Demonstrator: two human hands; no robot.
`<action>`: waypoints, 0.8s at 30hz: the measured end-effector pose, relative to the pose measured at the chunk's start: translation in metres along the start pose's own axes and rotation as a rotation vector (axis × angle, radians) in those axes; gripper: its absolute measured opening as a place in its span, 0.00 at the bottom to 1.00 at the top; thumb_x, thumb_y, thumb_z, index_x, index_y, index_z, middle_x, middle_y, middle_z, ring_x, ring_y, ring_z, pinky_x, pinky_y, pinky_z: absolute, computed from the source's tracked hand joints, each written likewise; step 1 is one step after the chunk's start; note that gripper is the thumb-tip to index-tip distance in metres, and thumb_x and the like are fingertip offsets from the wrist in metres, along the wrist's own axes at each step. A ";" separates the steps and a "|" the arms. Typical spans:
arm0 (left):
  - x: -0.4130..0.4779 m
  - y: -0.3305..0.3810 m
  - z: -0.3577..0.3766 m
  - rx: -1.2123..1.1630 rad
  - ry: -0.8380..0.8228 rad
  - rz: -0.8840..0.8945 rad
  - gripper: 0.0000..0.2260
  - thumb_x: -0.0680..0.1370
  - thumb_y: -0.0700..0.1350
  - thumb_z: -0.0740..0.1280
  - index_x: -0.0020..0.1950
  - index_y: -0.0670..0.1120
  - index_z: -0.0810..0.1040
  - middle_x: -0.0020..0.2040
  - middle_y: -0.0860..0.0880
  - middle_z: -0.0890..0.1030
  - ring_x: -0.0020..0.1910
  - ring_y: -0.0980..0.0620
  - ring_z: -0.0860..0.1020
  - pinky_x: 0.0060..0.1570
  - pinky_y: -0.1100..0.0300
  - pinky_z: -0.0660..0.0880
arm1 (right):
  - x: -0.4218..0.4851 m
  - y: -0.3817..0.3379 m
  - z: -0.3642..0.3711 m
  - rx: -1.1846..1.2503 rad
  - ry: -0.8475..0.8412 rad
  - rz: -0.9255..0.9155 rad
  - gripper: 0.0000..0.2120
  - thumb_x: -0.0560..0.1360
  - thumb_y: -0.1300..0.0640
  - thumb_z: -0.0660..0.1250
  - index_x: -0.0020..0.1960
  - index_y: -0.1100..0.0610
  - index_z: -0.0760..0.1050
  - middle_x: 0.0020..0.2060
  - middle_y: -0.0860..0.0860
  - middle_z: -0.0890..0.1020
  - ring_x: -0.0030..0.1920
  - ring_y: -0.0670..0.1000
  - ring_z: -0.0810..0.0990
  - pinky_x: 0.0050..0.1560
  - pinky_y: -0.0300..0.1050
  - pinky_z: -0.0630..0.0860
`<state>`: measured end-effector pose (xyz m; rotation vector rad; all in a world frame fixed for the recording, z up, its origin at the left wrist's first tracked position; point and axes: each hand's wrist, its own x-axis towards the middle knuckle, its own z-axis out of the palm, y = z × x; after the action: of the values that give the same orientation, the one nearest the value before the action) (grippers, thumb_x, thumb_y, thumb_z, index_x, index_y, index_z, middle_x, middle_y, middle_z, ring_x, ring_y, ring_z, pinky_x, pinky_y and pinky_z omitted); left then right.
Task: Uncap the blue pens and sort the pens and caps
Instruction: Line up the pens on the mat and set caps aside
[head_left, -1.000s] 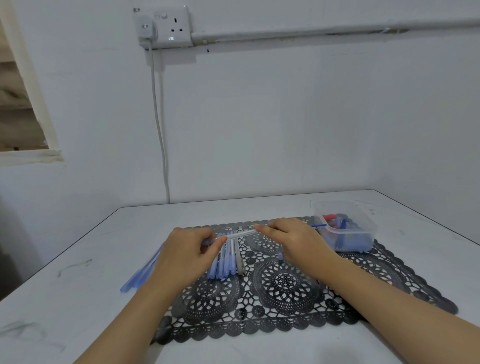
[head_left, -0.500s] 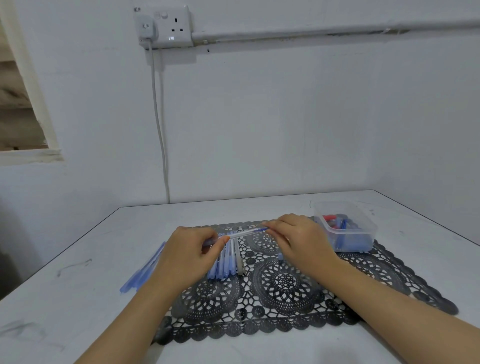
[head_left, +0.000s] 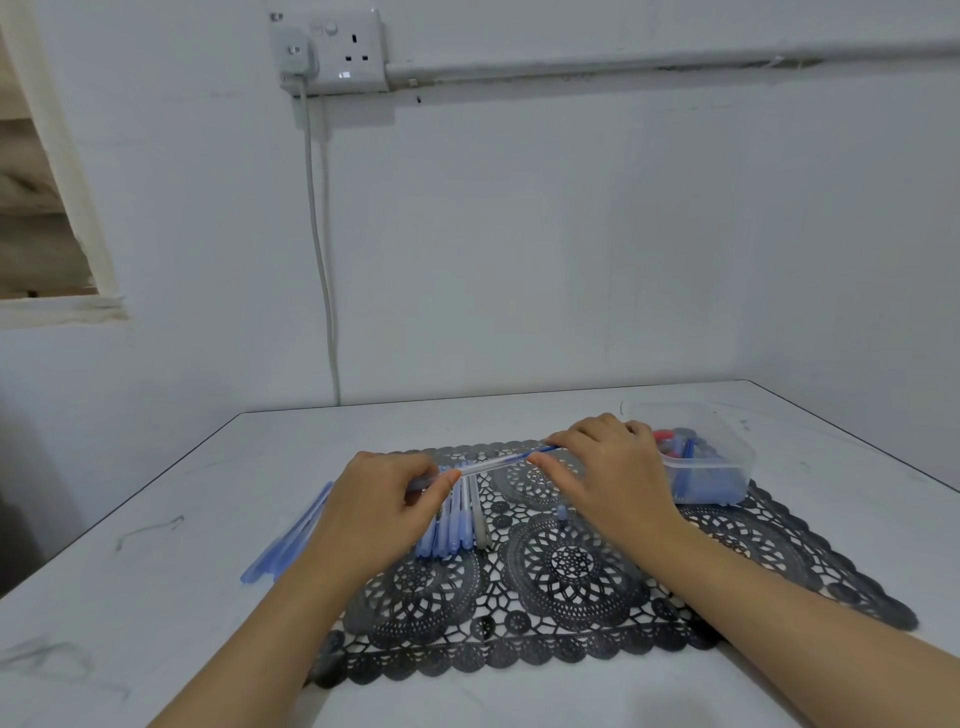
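A clear pen with blue ink (head_left: 493, 462) is stretched between both hands above the black lace mat (head_left: 571, 597). My left hand (head_left: 374, 509) pinches its near left end between thumb and fingers. Its far right end, where the blue cap sits, is pinched by my right hand (head_left: 608, 473). Several blue pens (head_left: 452, 525) lie side by side on the mat under the left hand, with one grey pen (head_left: 480, 519) at their right. More blue pens (head_left: 285, 540) lie on the white table left of the mat. A single blue cap (head_left: 561, 513) stands on the mat.
A clear plastic tub (head_left: 727, 457) holding blue and red caps sits at the mat's far right corner. The white table (head_left: 156, 597) ends at a wall behind. A wall socket (head_left: 337, 49) with a hanging cable (head_left: 322, 260) is high on the wall.
The right hand has slid a little to the right along the pen, so more of the clear barrel shows between the hands. The left hand has stayed in place.
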<state>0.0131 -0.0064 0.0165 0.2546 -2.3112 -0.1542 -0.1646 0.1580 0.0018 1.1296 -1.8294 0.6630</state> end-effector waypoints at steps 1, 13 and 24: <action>0.000 0.000 0.000 0.001 -0.001 0.000 0.26 0.73 0.65 0.52 0.30 0.45 0.73 0.22 0.49 0.69 0.26 0.51 0.70 0.27 0.68 0.61 | 0.000 0.000 0.000 0.001 0.009 -0.005 0.20 0.73 0.39 0.58 0.41 0.50 0.82 0.36 0.46 0.82 0.40 0.49 0.79 0.42 0.49 0.72; 0.000 0.002 0.000 0.011 -0.011 -0.007 0.27 0.73 0.66 0.51 0.31 0.46 0.75 0.22 0.51 0.70 0.26 0.52 0.71 0.28 0.69 0.61 | 0.002 -0.008 -0.006 0.105 0.060 -0.085 0.07 0.66 0.53 0.77 0.39 0.55 0.82 0.34 0.49 0.80 0.36 0.50 0.78 0.32 0.41 0.72; 0.000 0.005 -0.001 -0.007 -0.023 0.000 0.25 0.73 0.66 0.52 0.32 0.49 0.77 0.23 0.54 0.71 0.25 0.57 0.70 0.31 0.71 0.58 | -0.001 -0.023 -0.013 0.320 -0.049 -0.239 0.18 0.58 0.77 0.72 0.42 0.60 0.82 0.37 0.52 0.80 0.39 0.51 0.79 0.35 0.43 0.78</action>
<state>0.0133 -0.0013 0.0178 0.2502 -2.3328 -0.1665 -0.1389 0.1581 0.0073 1.5592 -1.6296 0.8104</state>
